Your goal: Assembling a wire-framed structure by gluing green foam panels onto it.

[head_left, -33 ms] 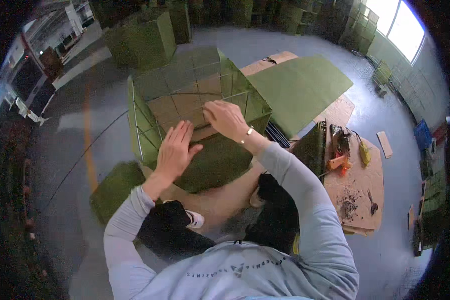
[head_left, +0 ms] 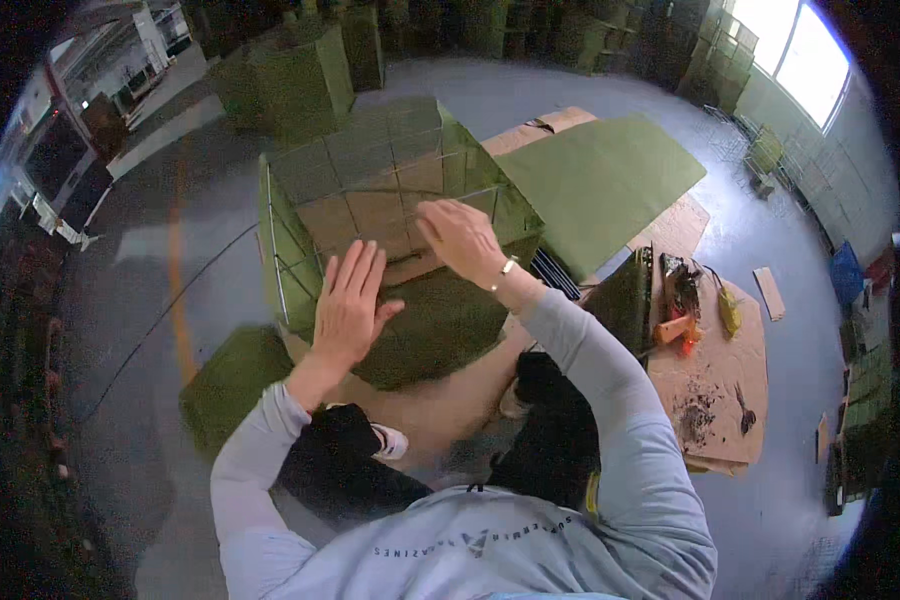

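Note:
In front of me stands a green, box-shaped piece (head_left: 435,325) with an open top and a brown inside. Thin metal wire (head_left: 274,240) runs along its edges and in a grid over its far side. My left hand (head_left: 348,305) is over its near left part, palm down, fingers straight and thumb out. Higher and to the right, my right hand (head_left: 460,238) is over the near edge, its fingers reaching left and slightly bent. Neither hand visibly holds anything. Whether they touch the box is unclear.
A flat green sheet (head_left: 600,185) lies on cardboard at the right. Nearby cardboard (head_left: 710,370) bears an orange-handled tool (head_left: 675,328), scissors (head_left: 745,410), a yellow item (head_left: 730,312) and dark scraps. A green piece (head_left: 235,385) lies at left. Larger green boxes (head_left: 280,85) stand behind.
My right hand has shifted slightly right, its fingers less curled than before. My left hand remains nearly in place, its fingers a little more spread. The box looks unmoved.

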`<state>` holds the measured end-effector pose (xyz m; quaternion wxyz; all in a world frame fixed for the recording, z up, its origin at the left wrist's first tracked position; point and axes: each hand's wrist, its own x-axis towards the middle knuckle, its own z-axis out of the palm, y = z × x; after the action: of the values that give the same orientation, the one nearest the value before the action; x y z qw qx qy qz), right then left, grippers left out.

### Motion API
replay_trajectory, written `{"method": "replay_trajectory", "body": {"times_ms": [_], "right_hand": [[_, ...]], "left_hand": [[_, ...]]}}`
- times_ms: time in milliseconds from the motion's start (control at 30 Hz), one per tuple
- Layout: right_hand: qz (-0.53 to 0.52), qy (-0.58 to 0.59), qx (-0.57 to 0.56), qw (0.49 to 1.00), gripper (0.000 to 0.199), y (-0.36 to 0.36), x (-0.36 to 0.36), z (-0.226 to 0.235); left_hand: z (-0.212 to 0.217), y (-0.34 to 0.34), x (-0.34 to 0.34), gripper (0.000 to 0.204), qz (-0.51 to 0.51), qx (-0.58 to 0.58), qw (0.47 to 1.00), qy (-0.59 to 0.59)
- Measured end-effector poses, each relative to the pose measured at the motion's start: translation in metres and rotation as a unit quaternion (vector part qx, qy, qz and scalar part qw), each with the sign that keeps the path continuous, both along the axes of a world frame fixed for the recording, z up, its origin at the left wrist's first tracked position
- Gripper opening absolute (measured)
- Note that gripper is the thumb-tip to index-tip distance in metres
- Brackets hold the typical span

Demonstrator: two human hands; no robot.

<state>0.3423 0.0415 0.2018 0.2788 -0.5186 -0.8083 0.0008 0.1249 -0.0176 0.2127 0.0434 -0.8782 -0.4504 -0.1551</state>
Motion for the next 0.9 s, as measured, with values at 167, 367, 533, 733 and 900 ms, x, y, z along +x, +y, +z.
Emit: {"method": "replay_trajectory", "body": {"times_ms": [167,367,533,733,900], "right_hand": [[0.006,0.094,0.043,0.995,0.035,0.017,0.032,-0.008],[-0.024,-0.046,0.047,0.998,0.04,0.025,0.037,-0.023],[-0.047,-0.088,0.029,0.995,0.041,0.032,0.027,-0.021],[-0.03,-0.041,0.043,0.998,0.04,0.03,0.038,-0.016],[-0.021,-0.022,0.038,0.999,0.04,0.032,0.035,-0.021]], "left_hand": [[-0.035,-0.021,-0.028,0.065,-0.008,0.114,0.99,-0.086],[-0.004,-0.005,-0.016,0.063,0.049,-0.204,0.978,0.008],[-0.015,0.011,-0.022,0.062,0.015,-0.22,0.972,-0.086],[-0.038,-0.054,-0.025,0.062,-0.077,0.118,0.988,-0.067],[-0.052,-0.048,-0.033,0.071,0.014,0.115,0.993,-0.017]]}}
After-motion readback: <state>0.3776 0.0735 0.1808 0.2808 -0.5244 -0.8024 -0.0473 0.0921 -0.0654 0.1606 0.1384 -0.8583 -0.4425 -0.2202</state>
